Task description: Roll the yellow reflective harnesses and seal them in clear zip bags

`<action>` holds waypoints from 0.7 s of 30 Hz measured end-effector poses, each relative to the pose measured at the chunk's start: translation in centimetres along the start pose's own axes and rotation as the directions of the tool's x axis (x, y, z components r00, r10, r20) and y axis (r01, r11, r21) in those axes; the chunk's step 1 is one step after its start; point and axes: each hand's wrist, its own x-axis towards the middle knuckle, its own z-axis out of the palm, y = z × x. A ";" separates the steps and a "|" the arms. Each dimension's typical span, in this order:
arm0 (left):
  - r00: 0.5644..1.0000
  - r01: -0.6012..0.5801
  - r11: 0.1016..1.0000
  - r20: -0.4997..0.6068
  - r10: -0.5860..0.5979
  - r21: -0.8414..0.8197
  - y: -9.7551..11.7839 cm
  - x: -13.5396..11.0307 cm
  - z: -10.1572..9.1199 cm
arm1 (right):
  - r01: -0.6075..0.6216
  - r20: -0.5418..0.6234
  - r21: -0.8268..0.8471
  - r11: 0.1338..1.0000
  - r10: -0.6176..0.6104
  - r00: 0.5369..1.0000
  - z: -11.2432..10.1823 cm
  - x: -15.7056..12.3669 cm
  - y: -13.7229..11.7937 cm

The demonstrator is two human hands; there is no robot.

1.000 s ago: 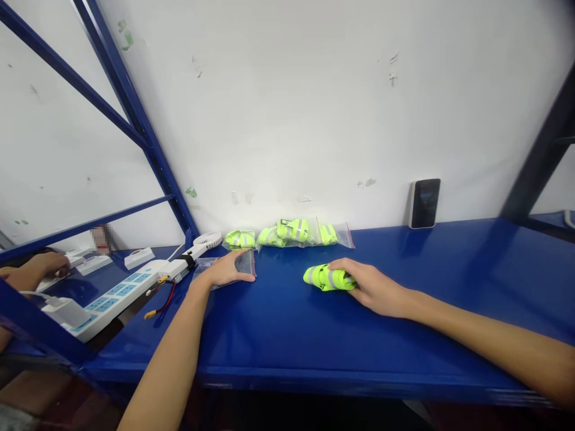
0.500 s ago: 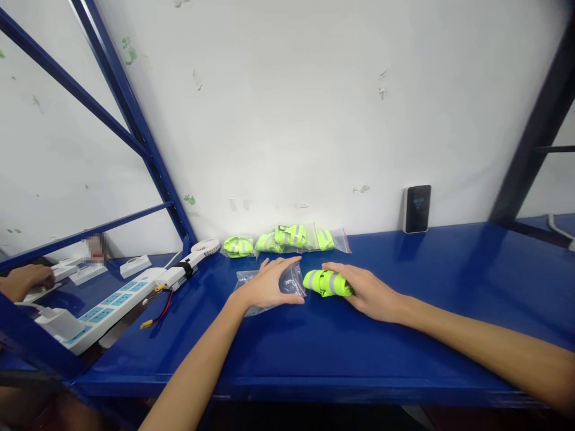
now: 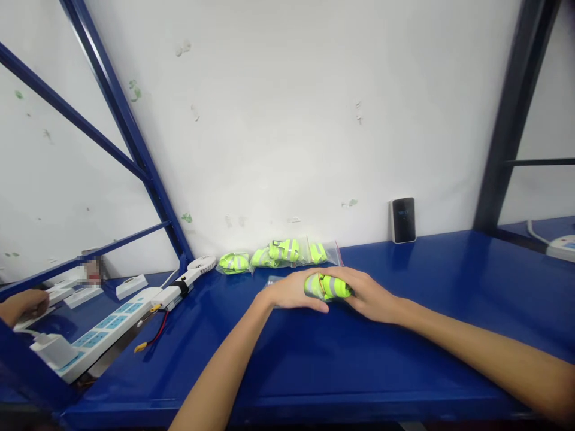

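Observation:
A rolled neon-yellow item with grey reflective stripes (image 3: 326, 286) lies on the blue shelf (image 3: 404, 335) between my two hands. My right hand (image 3: 371, 293) is closed around its right end. My left hand (image 3: 290, 291) rests flat on a clear plastic bag (image 3: 273, 280), mostly hidden under the palm, with the fingertips touching the roll's left end. Against the wall behind them lie several clear bags (image 3: 278, 255) filled with the same neon-yellow rolls.
A small black device (image 3: 403, 212) leans on the wall at the right. At the left lie a white handheld fan (image 3: 191, 272), a long white power strip (image 3: 96, 326) and red-black wires (image 3: 155, 326). Another person's hand (image 3: 20, 304) shows at the far left. Blue rack posts frame both sides.
My left hand slid the clear bag to the right across the shelf until it met the neon roll. My right hand stayed on the roll.

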 end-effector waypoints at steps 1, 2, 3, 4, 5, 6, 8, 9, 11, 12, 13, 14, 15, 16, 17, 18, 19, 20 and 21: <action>1.000 -0.005 1.000 0.005 0.005 0.018 0.1 -0.1 0.4 | 0.004 0.012 0.007 1.000 -0.004 1.000 0.1 -0.1 0.0; 1.000 -0.003 0.999 -0.006 0.004 0.053 0.1 -0.2 0.9 | 0.001 0.025 0.007 1.000 -0.001 1.000 0.2 -0.1 -0.1; 1.000 0.004 0.995 -0.027 -0.001 0.102 0.1 -0.4 1.3 | -0.011 0.035 0.002 1.000 0.011 0.999 0.3 -0.2 -0.1; 0.998 0.012 0.988 -0.055 -0.004 0.156 0.0 -0.6 1.7 | -0.027 0.041 -0.008 1.000 0.028 0.999 0.5 -0.4 -0.1; 0.996 0.022 0.978 -0.092 -0.003 0.209 0.0 -0.8 2.0 | -0.044 0.042 -0.018 0.999 0.045 0.998 0.7 -0.5 -0.2; 0.991 0.034 0.965 -0.135 0.001 0.260 -0.1 -1.0 2.2 | -0.058 0.042 -0.028 0.998 0.059 0.997 0.9 -0.5 -0.2; 0.971 0.053 0.933 -0.237 0.035 0.355 -0.4 -1.2 2.3 | -0.066 0.041 -0.035 0.997 0.068 0.997 1.1 -0.6 -0.3; 0.958 0.054 0.916 -0.278 0.065 0.399 -0.5 -1.2 2.3 | -0.066 0.037 -0.033 0.997 0.067 0.997 1.2 -0.5 -0.4; 0.934 0.035 0.883 -0.329 0.137 0.469 -0.6 -1.1 2.2 | -0.075 0.012 -0.024 0.997 0.076 0.997 1.1 -0.2 -0.4; 0.924 0.021 0.869 -0.341 0.172 0.494 -0.7 -1.1 2.2 | -0.086 -0.008 -0.022 0.996 0.086 0.996 1.0 -0.1 -0.4; 0.916 0.006 0.861 -0.349 0.200 0.509 -0.7 -1.0 2.2 | -0.099 -0.033 -0.023 0.995 0.098 0.995 0.9 0.1 -0.4; 0.907 -0.006 0.859 -0.359 0.221 0.512 -0.7 -0.9 2.3 | -0.114 -0.064 -0.023 0.993 0.113 0.992 0.8 0.3 -0.3; 0.898 -0.013 0.863 -0.375 0.233 0.505 -0.8 -0.8 2.4 | -0.134 -0.102 -0.020 0.991 0.131 0.986 0.7 0.5 -0.3; 0.891 -0.015 0.870 -0.388 0.235 0.492 -0.8 -0.7 2.6 | -0.159 -0.140 -0.011 0.987 0.156 0.978 0.7 0.6 -0.3; 0.890 -0.015 0.879 -0.394 0.229 0.476 -0.9 -0.6 2.8 | -0.187 -0.174 0.003 0.982 0.184 0.967 0.7 0.8 -0.3; 0.892 -0.010 0.887 -0.397 0.216 0.461 -1.0 -0.6 3.0 | -0.215 -0.201 0.022 0.976 0.215 0.956 0.7 0.8 -0.2; 0.896 0.001 0.893 -0.398 0.199 0.450 -1.1 -0.5 3.1 | -0.242 -0.220 0.041 0.969 0.245 0.944 0.8 0.9 -0.3; 0.898 0.017 0.898 -0.401 0.179 0.439 -1.2 -0.5 3.2 | -0.263 -0.230 0.056 0.963 0.269 0.935 0.9 0.9 -0.3; 0.899 0.036 0.904 -0.409 0.157 0.426 -1.3 -0.5 3.2 | -0.275 -0.232 0.065 0.959 0.282 0.931 1.0 0.9 -0.3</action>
